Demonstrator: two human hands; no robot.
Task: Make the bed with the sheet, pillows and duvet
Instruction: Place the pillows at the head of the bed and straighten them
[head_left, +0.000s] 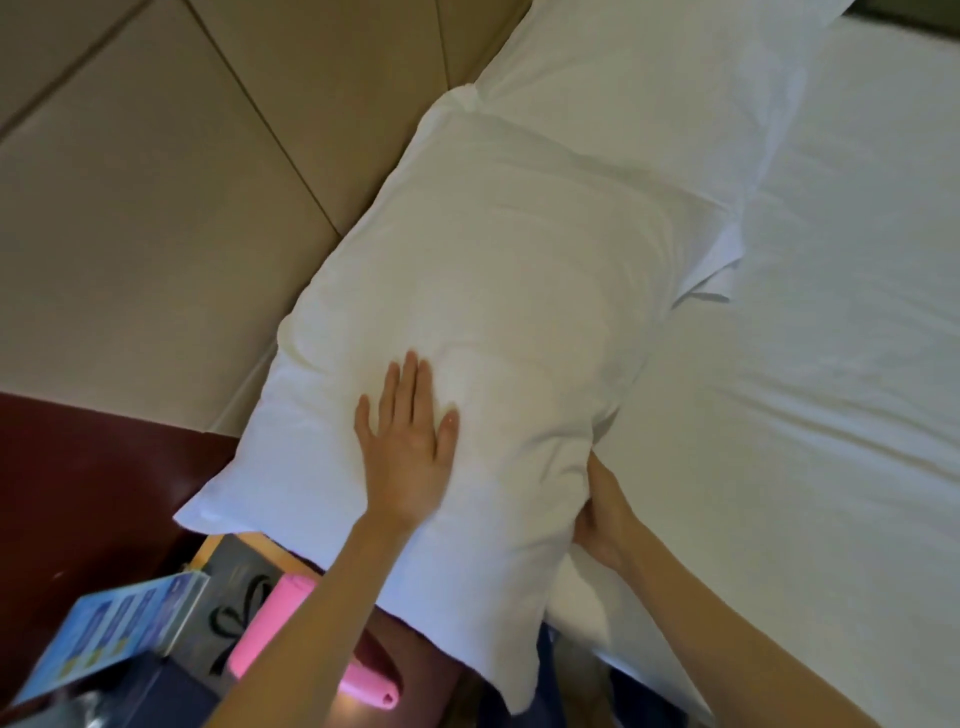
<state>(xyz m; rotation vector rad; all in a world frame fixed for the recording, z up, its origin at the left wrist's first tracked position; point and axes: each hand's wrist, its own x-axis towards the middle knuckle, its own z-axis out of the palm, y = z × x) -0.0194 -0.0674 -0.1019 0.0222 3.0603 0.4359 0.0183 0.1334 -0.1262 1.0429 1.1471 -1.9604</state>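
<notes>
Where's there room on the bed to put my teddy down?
The bare sheet right of both pillows is free. The headboard side is crowded: the near pillow, with the left hand flat on it, and the far pillow. The nightstand is cluttered at its near end.

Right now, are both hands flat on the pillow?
No, the left hand lies flat on the pillow; the right hand grips its edge.

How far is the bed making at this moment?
Done: the sheet is spread on the bed and the far pillow lies by the headboard. In hand: the left hand presses the near pillow while the right hand grips its edge. Left: no duvet is in view.
</notes>
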